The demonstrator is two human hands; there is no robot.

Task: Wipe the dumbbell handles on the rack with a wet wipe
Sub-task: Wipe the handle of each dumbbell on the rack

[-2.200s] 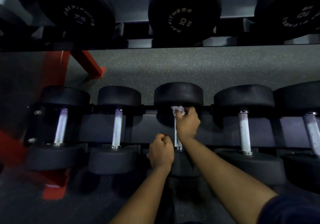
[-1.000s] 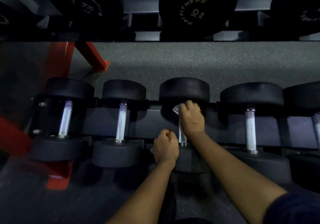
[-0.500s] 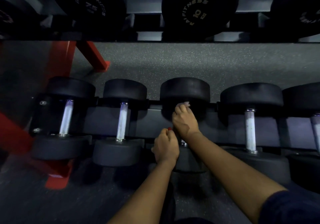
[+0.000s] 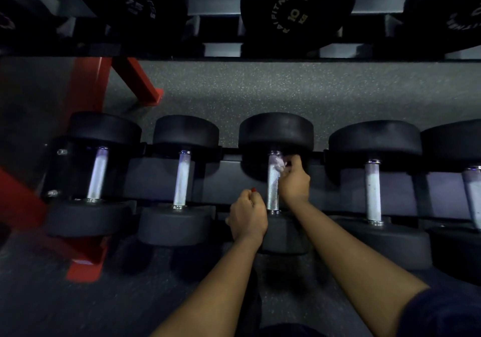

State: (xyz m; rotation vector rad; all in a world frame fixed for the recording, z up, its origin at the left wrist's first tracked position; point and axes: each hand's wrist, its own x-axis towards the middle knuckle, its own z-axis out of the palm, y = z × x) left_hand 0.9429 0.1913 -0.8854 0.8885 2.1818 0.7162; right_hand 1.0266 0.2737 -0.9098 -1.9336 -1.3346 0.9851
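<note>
A row of black dumbbells lies on the lower rack (image 4: 229, 180), each with a silver handle. My right hand (image 4: 294, 180) pinches a crumpled white wet wipe (image 4: 278, 162) against the far end of the middle dumbbell's handle (image 4: 272, 193), just under the far black head. The hand sits to the right of the handle, so most of the knurled metal shows. My left hand (image 4: 248, 217) is curled into a fist just left of the handle's near end, apart from it. A small red thing (image 4: 253, 189) peeks out of the top of the fist.
Two more handles (image 4: 181, 178) (image 4: 97, 175) lie to the left, and others (image 4: 372, 191) to the right. Bigger dumbbells (image 4: 294, 11) sit on the upper shelf overhead. A red rack frame (image 4: 80, 94) stands at the left on speckled grey floor (image 4: 286, 89).
My right hand was wrapped over the middle handle with the wipe. It has since shifted to the handle's right side, baring the metal. The left fist has stayed in place.
</note>
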